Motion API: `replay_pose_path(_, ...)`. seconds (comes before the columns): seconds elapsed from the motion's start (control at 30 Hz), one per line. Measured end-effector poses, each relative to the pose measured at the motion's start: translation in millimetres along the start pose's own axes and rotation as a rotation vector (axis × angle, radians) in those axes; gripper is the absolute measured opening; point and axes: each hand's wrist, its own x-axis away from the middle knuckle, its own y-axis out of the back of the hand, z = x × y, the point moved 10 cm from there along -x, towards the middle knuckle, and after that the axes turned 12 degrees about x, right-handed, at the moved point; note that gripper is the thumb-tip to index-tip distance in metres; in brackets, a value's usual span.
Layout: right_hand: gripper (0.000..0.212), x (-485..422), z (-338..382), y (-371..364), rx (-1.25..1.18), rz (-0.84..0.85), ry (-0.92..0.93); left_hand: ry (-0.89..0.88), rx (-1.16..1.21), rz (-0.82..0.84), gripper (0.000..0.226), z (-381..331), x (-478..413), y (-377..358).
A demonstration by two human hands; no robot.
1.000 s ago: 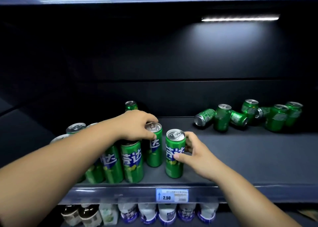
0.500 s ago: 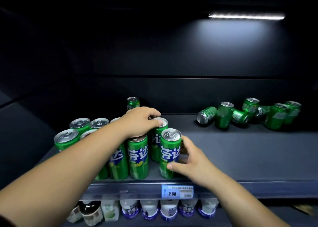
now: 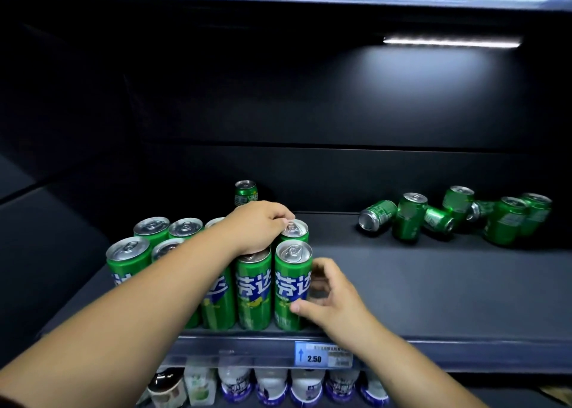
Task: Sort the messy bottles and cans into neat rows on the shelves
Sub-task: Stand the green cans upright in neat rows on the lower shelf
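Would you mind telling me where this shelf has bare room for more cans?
The shelf lies bare between the right hand and the jumbled cans at back right. It is crowded on the left, around the upright tall cans.

bare shelf (image 3: 418, 287) between upright cans (image 3: 292, 284), toppled cans (image 3: 411, 219)

left hand (image 3: 258, 226) curled palm-down, right hand (image 3: 329, 297) half-open

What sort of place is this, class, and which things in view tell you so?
Most likely a shop's drinks shelf, perhaps a chiller cabinet. A price tag reading 2.50 sits on the shelf edge, many identical green cans fill it, and a light strip shines from above.
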Motion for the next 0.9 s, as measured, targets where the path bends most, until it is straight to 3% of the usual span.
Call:
replay_pose_path(0.07,0.09,-3.7,-3.7,3.7,0.067,-0.02,-0.018,0.003,-0.002,0.007,0.026,0.7,-0.3,-0.4)
replay_pose_path(0.17,0.121,-12.2,-8.4,-4.0,0.013,0.122,-0.039,-0.003,0.001,0.005,0.026,-1.9,0.0,-0.6)
replay_pose_path(0.23,0.113,-15.0,-3.7,-12.9,-0.103,0.226,-0.008,-0.002,0.015,-0.002,0.025,-2.7,0.4,-0.1)
replay_pose_path(0.37,0.105,-15.3,0.3,-16.0,-0.171,0.239,0.028,0.02,0.034,-0.025,0.022,-1.7,0.9,2.5)
replay_pose_path(0.77,0.109,-22.0,-1.8,-7.5,-0.107,0.268,0.054,-0.021,0.057,-0.13,0.024,-14.5,10.8,18.6)
replay_pose_path(0.9,0.083,-34.7,-5.8,16.7,-0.071,0.251,0.042,-0.03,-0.005,-0.156,0.024,-18.6,8.9,37.6)
